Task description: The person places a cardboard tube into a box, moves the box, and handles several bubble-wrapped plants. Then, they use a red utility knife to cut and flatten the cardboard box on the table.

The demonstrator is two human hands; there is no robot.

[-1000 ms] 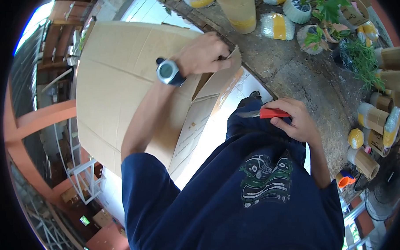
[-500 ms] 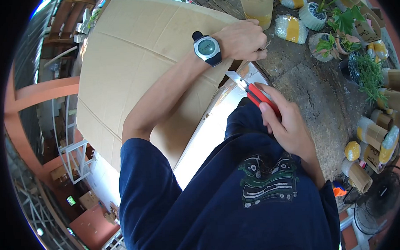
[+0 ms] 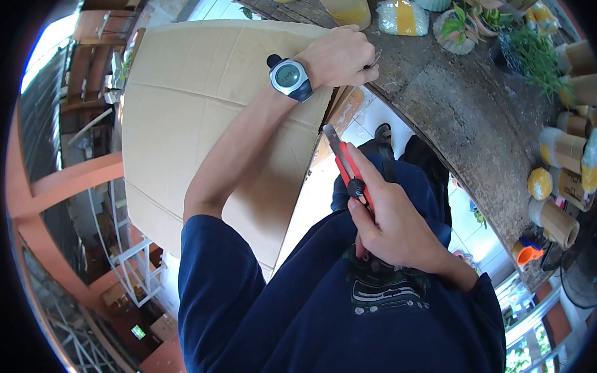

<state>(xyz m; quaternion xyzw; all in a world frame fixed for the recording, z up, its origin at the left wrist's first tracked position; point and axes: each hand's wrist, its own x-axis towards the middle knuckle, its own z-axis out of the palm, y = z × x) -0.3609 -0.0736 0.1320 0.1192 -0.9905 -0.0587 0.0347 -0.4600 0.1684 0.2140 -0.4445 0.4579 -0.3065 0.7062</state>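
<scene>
A large brown cardboard sheet [image 3: 178,118] with crease lines spreads out on the left. My left hand [image 3: 342,57], with a digital watch on its wrist, lies closed over the sheet's far right corner, fingers curled down at its edge. In my right hand [image 3: 395,226] is a red box cutter [image 3: 352,175], its blade out and pointing up and away from me. The blade tip is close beside the cardboard's right edge, below my left hand. My right thumb lies along the handle near its black knob.
A worn wooden table [image 3: 440,102] runs along the right. On it stand potted plants [image 3: 457,30], bubble-wrapped packages [image 3: 403,17], cardboard tubes [image 3: 555,222] and an orange tape dispenser [image 3: 527,252]. A black fan [image 3: 584,268] is at the far right. White floor tiles show below.
My right hand with the box cutter has moved left and toward my body, its blade turning more upright. My left hand stays at the cardboard's corner. The view has shifted, showing more floor.
</scene>
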